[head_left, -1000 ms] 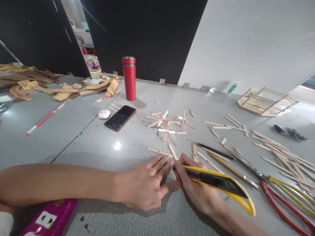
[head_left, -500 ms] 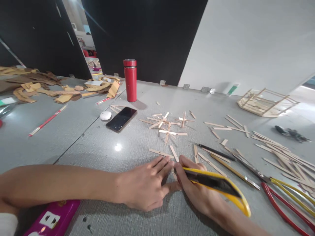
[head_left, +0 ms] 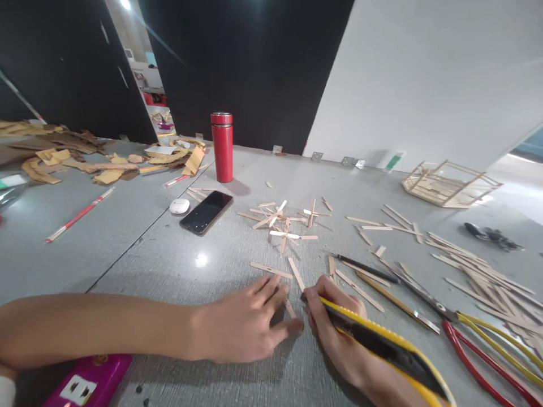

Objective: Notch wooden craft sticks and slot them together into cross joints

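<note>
My left hand (head_left: 248,325) lies on the grey table near the front edge, fingers stretched out and pressing down a short wooden stick (head_left: 290,308) that shows between fingers and thumb. My right hand (head_left: 339,325) is closed round a yellow and black utility knife (head_left: 382,345), its tip at the stick just beside my left fingertips. More flat wooden sticks (head_left: 271,269) lie just beyond both hands.
A cluster of crossed sticks (head_left: 282,220), a black phone (head_left: 206,212), a white earbud case (head_left: 179,206) and a red flask (head_left: 222,146) sit farther back. Loose sticks, a pencil (head_left: 367,268) and red-yellow pliers (head_left: 479,345) lie right. A stick frame (head_left: 449,183) stands far right; cardboard scraps (head_left: 63,152) lie left; a magenta power strip (head_left: 80,384) sits near left.
Both hands have stayed on the stick near the front edge. The knife tip has drawn slightly nearer me, and the view has tilted up a little.
</note>
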{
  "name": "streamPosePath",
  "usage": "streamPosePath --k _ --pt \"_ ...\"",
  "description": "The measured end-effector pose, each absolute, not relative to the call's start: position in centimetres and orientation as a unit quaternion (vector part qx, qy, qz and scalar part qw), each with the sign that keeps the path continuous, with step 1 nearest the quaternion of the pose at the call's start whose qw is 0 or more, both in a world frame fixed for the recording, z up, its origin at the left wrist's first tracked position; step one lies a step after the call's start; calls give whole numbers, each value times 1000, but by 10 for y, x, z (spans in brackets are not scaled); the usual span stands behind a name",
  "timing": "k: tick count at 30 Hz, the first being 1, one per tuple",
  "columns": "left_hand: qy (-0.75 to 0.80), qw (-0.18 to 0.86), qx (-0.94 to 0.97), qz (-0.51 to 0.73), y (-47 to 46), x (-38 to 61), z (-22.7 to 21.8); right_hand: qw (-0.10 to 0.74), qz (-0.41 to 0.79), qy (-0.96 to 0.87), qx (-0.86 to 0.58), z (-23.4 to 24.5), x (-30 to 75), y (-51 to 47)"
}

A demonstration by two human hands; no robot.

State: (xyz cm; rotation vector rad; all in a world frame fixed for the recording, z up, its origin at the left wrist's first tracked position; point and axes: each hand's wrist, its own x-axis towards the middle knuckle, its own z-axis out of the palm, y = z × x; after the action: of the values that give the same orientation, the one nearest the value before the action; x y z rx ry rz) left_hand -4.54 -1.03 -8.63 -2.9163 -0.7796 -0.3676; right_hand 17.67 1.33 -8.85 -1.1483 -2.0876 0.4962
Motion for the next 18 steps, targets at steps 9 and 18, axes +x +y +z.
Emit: streamPosePath --k 9,18 --pt "-329 -123 -926 -139 -3 -59 -68 199 105 -900 -374 -56 202 34" --pt "-445 -428 -766 -181 -11 -53 -20 71 -63 -918 -384 -43 262 33"
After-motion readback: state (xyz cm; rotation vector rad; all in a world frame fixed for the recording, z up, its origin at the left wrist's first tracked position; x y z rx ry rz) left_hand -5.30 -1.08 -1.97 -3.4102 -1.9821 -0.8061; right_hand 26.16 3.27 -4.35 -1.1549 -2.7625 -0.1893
